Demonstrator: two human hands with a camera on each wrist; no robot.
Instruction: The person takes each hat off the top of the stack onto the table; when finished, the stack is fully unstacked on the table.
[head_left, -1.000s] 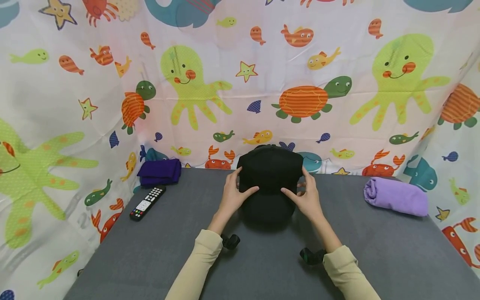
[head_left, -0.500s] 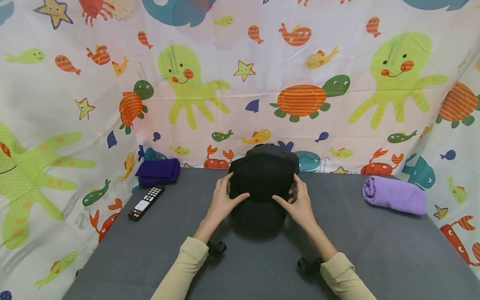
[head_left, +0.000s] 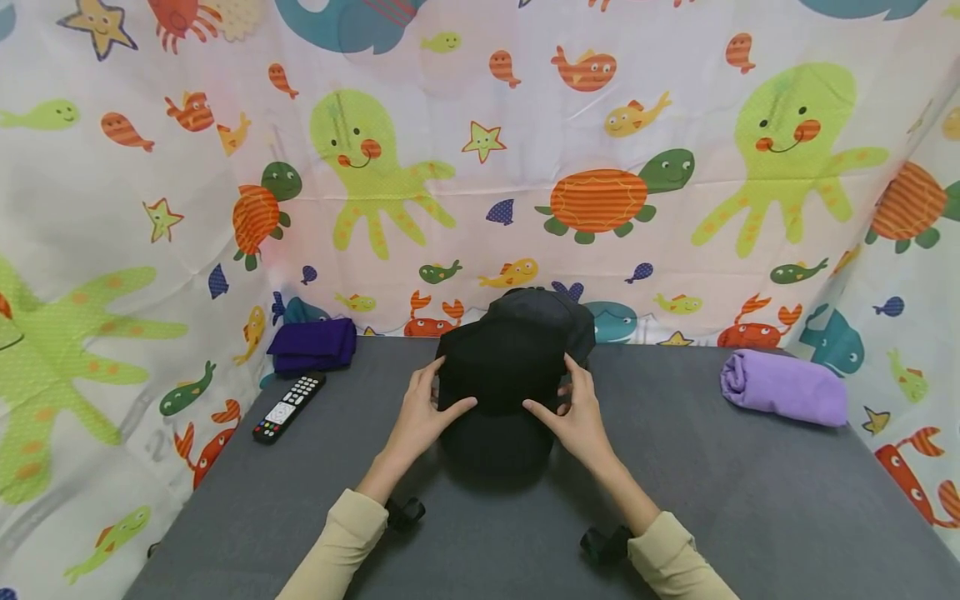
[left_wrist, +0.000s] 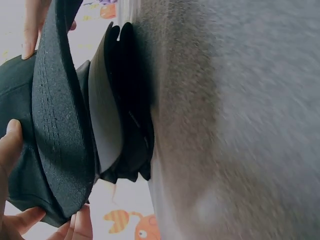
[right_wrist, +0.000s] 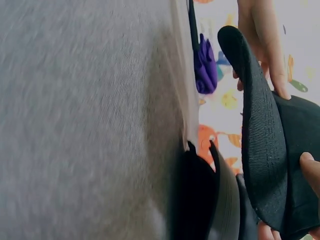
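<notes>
1. Left hand [head_left: 420,417] pinches the black baseball cap [head_left: 501,358] by its left side, thumb nearside.
2. Right hand [head_left: 577,417] mirrors that, on the right.
3. Cap's up off the table [head_left: 483,554], nearer than the other caps [head_left: 558,310].

Head view: above, forward-down across grey fabric-topped table [head_left: 495,546]. Wrist views: close, rolled sideways, both sharing black curved-brim cloth cap [left_wrist: 56,125].
</notes>
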